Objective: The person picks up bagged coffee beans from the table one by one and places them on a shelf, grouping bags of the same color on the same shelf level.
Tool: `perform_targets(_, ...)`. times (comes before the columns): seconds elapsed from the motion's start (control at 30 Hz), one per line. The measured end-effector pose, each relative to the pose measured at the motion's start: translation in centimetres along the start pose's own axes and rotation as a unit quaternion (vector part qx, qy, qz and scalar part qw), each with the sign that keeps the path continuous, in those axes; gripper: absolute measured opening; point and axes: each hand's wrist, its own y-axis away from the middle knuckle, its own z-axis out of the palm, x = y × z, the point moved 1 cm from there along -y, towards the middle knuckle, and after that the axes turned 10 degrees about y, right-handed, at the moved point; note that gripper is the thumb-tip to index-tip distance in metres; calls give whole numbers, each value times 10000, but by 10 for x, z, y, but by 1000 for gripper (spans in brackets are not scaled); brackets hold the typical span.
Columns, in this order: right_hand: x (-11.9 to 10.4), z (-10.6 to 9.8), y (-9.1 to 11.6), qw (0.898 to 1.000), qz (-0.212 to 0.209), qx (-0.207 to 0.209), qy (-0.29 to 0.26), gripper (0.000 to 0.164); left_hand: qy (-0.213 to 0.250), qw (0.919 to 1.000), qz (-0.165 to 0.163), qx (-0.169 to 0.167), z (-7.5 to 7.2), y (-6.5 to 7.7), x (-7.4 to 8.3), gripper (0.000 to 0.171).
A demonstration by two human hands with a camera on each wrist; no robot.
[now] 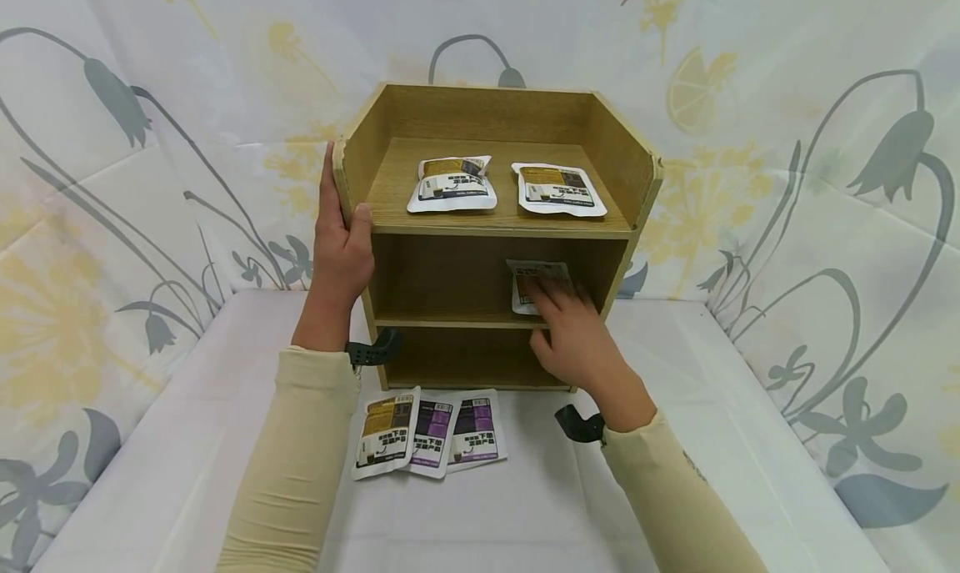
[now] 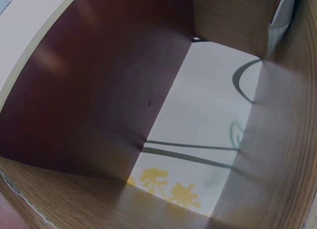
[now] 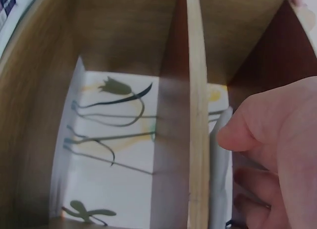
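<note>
My left hand (image 1: 341,256) grips the left side panel of a small wooden shelf (image 1: 502,229), thumb at the front edge and fingers along the outside. My right hand (image 1: 577,339) reaches into the middle level, its fingers spread over a white pouch (image 1: 522,304) with a dark label. In the right wrist view the thumb (image 3: 235,135) lies at the near edge of that pouch (image 3: 219,174), close beside the shelf board. On the top level lie two pouches with brown labels, a left pouch (image 1: 453,191) and a right pouch (image 1: 558,193).
On the white-covered table (image 1: 525,523), a brown-labelled pouch (image 1: 386,431) overlaps a purple-labelled pouch (image 1: 433,435), with another purple-labelled pouch (image 1: 476,429) beside them. A flower-patterned cloth (image 1: 247,81) hangs behind the shelf. Its lowest level (image 1: 472,360) is below my right hand.
</note>
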Motion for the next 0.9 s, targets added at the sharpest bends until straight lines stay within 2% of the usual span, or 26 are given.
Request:
perform_targets(0.17,-10,-8,8,9997,-189,136,-57,58,13,10000,58,-15,-1,-1,-2,65)
perform_targets(0.37,-23,-13,15,9996,-201,-21,-177,55,52,10000,-9,-10,-1,-1,-1,66)
perform_targets(0.6,-38,-12,21,9987,-356,-50,-347,57,61,9998,-162,-20,5,9,31,65)
perform_targets(0.9,-55,-3,27,9958,-675,325,-530,54,-3,9997,-239,-22,5,10,33,66)
